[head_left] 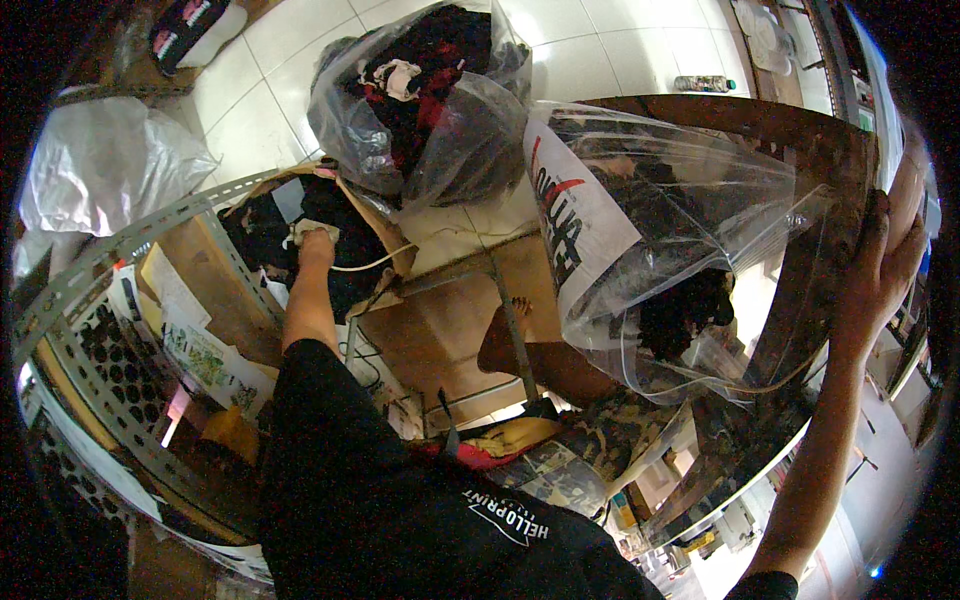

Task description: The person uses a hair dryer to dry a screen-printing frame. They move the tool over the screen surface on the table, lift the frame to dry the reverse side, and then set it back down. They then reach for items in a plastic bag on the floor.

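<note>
On the left, my left hand [316,246] reaches down into a cardboard box [385,228] of black cloth [345,215]. Its fingers close around a small cream-coloured thing [318,231], whose kind I cannot make out. A pale cord [375,264] curves away to the right beside this hand. At the far right, my right hand [892,262] is stretched out with its fingers apart, against the edge of a dark brown panel [855,170]. Nothing shows in its grasp. Nearest to it is a large clear plastic bag [700,190], with dark cloth inside.
Another clear bag [470,130] of dark and red clothes stands on the white tiled floor [575,60]. A plastic bottle [704,84] lies farther back. Left of my arm runs a grey perforated metal frame [150,235] with papers [200,345] beside it. A bare foot [518,318] shows below.
</note>
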### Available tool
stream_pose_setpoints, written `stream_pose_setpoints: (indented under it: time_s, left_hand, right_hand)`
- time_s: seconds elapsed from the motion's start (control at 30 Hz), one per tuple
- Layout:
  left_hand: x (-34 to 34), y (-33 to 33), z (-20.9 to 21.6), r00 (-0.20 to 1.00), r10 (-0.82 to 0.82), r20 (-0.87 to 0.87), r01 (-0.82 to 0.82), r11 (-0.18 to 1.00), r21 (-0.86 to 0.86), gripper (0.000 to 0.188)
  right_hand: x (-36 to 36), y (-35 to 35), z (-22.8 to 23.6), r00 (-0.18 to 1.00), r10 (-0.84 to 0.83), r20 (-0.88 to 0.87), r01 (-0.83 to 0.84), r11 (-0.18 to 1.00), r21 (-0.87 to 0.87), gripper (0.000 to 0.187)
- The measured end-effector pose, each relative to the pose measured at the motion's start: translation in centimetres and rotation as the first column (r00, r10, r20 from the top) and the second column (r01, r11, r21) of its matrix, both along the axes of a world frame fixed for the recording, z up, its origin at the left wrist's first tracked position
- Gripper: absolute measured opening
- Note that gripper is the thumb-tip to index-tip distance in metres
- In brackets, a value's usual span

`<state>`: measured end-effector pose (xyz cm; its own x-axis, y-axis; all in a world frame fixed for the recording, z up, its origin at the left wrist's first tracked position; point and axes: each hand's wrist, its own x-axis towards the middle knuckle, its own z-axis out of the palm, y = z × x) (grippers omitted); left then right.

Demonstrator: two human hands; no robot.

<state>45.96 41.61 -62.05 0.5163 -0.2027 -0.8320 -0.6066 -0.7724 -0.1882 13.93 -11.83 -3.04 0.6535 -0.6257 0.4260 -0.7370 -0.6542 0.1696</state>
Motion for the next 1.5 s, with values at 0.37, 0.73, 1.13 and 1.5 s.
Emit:
stream_pose_setpoints:
  time_s: [0.37,0.73,1.13,1.5]
  left_hand:
    - [2.1,2.4,0.4,0.995,-0.038,-0.091,0.033,0.998,-0.057,0.031]
    - [0.3,3.4,-0.4,0.948,-0.301,0.102,0.312,0.943,-0.115,0.026]
    - [-3.2,-4.0,9.1,0.989,0.045,0.139,0.01,0.929,-0.371,0.038]
    - [-16.0,-5.4,16.3,0.446,0.739,-0.505,-0.786,0.054,-0.616,0.035]
  right_hand:
    - [-0.7,-0.3,-0.1,1.0,0.002,0.019,-0.001,1.0,-0.011,0.044]
    - [-0.1,0.3,0.2,0.997,-0.065,0.036,0.062,0.995,0.08,0.047]
    - [-0.3,0.4,-0.3,0.996,-0.092,-0.008,0.092,0.996,0.002,0.046]
    - [2.2,2.5,-0.1,0.96,-0.262,0.099,0.234,0.944,0.235,0.053]
